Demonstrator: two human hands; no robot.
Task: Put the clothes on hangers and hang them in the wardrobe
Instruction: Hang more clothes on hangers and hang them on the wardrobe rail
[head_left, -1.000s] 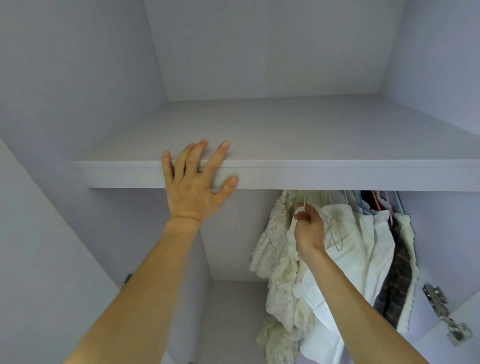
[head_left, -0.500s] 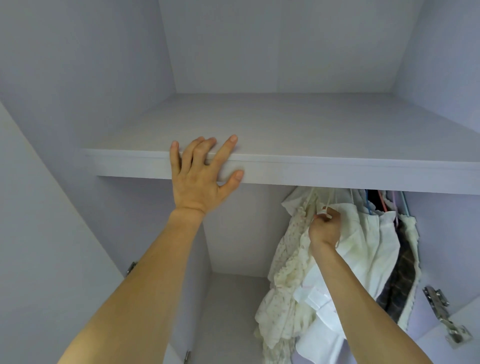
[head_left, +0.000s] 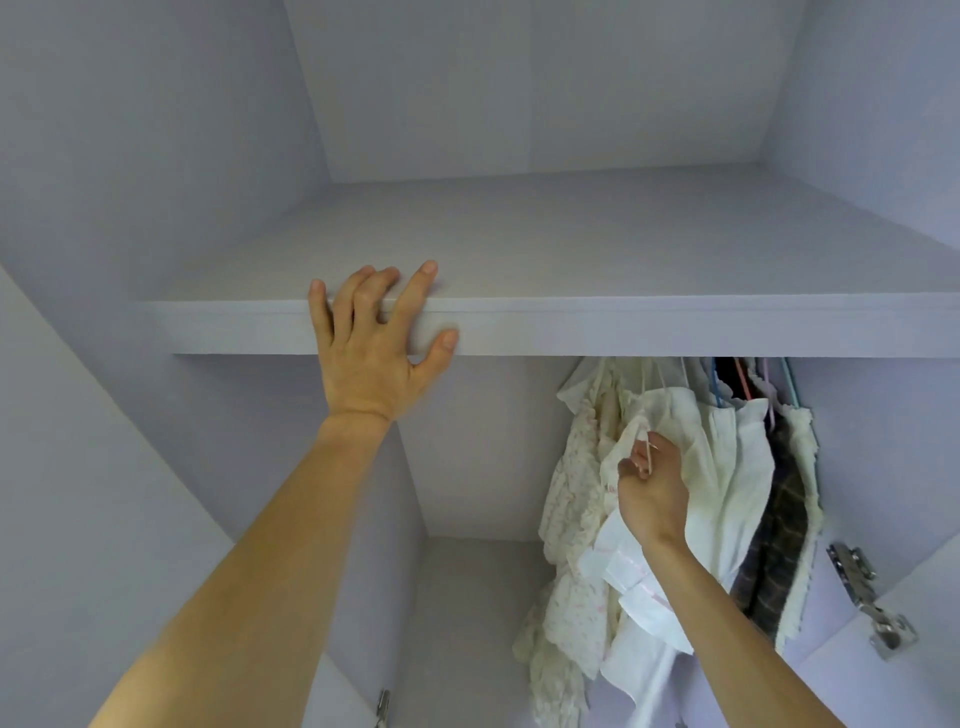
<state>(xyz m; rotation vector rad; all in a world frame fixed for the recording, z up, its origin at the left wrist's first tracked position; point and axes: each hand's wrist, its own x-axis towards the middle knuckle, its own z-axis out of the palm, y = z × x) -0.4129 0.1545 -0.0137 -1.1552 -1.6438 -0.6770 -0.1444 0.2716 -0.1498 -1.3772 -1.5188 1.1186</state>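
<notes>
My left hand (head_left: 371, 348) rests on the front edge of the wardrobe shelf (head_left: 675, 325), fingers on top and thumb against the face. Below the shelf, my right hand (head_left: 652, 493) pinches a thin pale hanger (head_left: 645, 457) that carries a white garment (head_left: 639, 597). That garment hangs between a cream floral piece (head_left: 571, 499) and other white clothes (head_left: 727, 467). A dark plaid garment with fleecy trim (head_left: 784, 525) hangs furthest right. Blue and pink hanger necks (head_left: 727, 384) rise behind the shelf, which hides the rail.
The lilac wardrobe's left half (head_left: 467, 467) under the shelf holds no clothes. A metal hinge (head_left: 862, 592) sits on the right side panel, by the open door. Another hinge (head_left: 383, 706) shows at the lower left.
My right hand has moved right with the hanger, bringing the white garment close against the hanging clothes, then dropped slightly. My left hand stays on the shelf edge.
</notes>
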